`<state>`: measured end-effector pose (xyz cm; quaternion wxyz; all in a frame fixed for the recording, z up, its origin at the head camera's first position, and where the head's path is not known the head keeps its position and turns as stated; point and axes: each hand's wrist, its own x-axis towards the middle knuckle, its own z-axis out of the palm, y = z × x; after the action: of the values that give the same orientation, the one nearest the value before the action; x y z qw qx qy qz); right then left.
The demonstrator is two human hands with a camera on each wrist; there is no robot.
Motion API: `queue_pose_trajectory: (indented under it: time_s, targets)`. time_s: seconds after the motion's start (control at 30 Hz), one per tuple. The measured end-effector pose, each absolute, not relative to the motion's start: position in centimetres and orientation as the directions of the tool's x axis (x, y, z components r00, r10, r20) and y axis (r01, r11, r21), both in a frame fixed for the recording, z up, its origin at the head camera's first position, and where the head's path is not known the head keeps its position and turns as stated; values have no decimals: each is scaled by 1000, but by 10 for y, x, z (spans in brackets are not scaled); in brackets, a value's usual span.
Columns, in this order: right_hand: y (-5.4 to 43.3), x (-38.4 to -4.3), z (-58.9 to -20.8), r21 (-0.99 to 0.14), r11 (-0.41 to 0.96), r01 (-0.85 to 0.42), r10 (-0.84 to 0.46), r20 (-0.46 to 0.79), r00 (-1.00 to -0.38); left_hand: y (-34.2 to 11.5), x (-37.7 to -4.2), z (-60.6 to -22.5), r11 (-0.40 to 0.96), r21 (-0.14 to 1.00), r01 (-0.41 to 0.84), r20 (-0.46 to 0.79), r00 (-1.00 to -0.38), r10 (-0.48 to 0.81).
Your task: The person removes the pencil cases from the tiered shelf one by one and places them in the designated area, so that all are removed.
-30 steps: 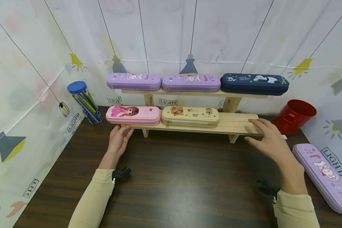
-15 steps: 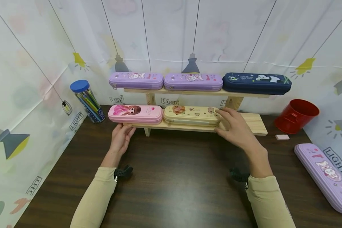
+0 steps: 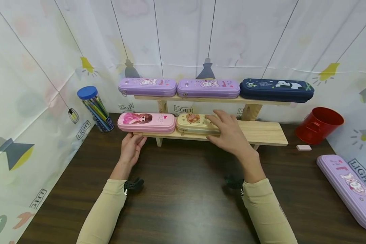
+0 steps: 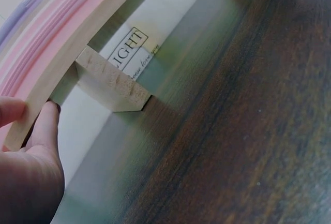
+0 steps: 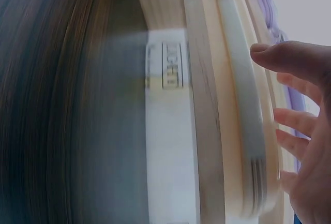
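My left hand (image 3: 131, 149) holds the left end of the lower wooden shelf (image 3: 263, 132), a finger and thumb on either side of the board in the left wrist view. Just above that hand lies a pink pencil case (image 3: 146, 122) with a doll print. Beside it on the board, a yellow pencil case (image 3: 198, 127) with bear prints is partly hidden by my right hand (image 3: 228, 134). The right fingers are spread over that case. In the right wrist view the thumb (image 5: 289, 61) stands off the case's zipped side, ungripped.
On the upper shelf (image 3: 213, 100) lie two purple pencil cases (image 3: 208, 88) and a navy panda case (image 3: 276, 90). A red cup (image 3: 318, 125), a white eraser (image 3: 304, 147) and another purple case (image 3: 350, 189) are at right. A pencil jar (image 3: 96, 109) stands at left.
My right hand has moved left from the shelf's right end, past the yellow case's right end, to over its middle. The left hand stays at the shelf's left end.
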<state>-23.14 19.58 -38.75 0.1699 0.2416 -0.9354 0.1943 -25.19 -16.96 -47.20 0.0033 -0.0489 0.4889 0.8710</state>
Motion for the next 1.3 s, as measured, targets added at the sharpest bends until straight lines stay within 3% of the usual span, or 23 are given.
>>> queue_pose_trajectory:
  time_s: [0.2, 0.77, 1.3]
  targets:
    - [175, -235, -388, -287, 811, -510, -398, 368, -840, -165, -252, -474, -523, 852, -10, -32, -999, -33]
    - [156, -236, -391, -198, 876, -440, -387, 257, -885, -156, -255, -474, -529, 846, -66, -94, -995, -25]
    - [151, -226, -386, -234, 854, -464, -387, 311, -868, -171, -253, -470, -547, 833, -90, -134, -990, -41]
